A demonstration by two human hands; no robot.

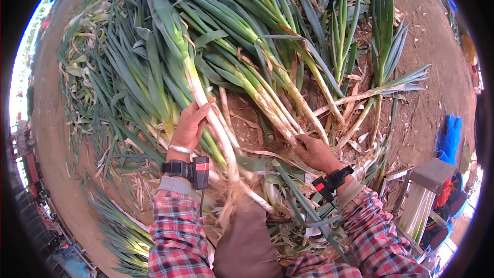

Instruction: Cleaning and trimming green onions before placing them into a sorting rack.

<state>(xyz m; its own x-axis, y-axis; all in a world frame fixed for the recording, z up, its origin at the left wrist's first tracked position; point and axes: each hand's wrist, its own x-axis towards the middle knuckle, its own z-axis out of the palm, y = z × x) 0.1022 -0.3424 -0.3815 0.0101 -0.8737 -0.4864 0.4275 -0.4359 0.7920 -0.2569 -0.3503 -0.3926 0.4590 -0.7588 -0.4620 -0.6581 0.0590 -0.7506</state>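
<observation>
My left hand (188,126) grips a long green onion (193,80) with a pale, peeled shaft, its leaves pointing away from me and its stringy roots hanging over my leg (244,244). My right hand (311,149) has its fingers curled on the root end of a soil-stained green onion (272,110) lying among others in a broad heap (131,72). Both wrists carry black strapped devices. Loose leaves and dry peelings lie around and below my right hand.
Another bundle of green onions (123,244) lies at lower left on bare dirt (427,87). At right stand a metal stand (427,180) with pale sloping rails, a blue plastic bag (447,139) and red and dark items (447,195). Machinery lines the far left rim.
</observation>
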